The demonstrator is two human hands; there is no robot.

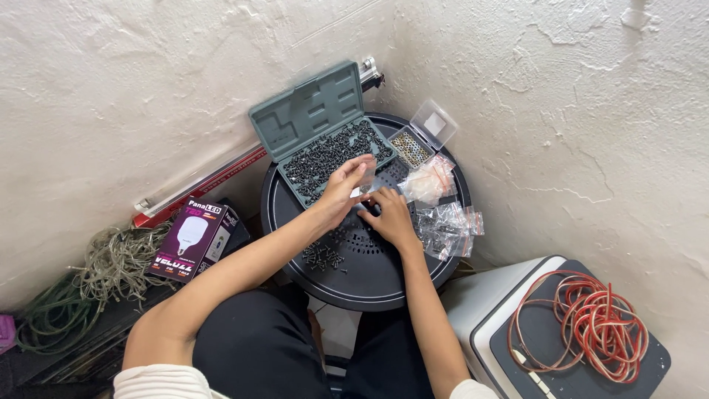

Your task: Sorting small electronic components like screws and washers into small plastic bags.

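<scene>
Here, sitting at a round black table (384,277) in a corner between rough white walls (561,111). Left hand (342,186) up over the middle of the table, fingers pinched shut on the top of a small clear bag (367,181). Right hand (388,216) just beside it and a bit lower, fingers curled in at the bottom of the same bag; cannot tell if holding tight or only touching. Bag right between the two hands, just in front of the green case (325,133).

Green case at the back of the table, lid open and leaning on the wall, tray full of little black screws (325,155). Next to it, on the right, a tiny clear box (421,137) with small pale bits inside, lid up. Near the right hand, a pile of more small clear bags (447,218). Closer to the body, a little heap of loose black screws (323,256) on the table.

Down on the floor to the left, a purple light bulb box (193,238), a messy bundle of green and tan wire (81,284), and a long red and white tube (199,185) along the wall. On the right, a grey box (487,310) with a coil of red wire (591,321) on top.
</scene>
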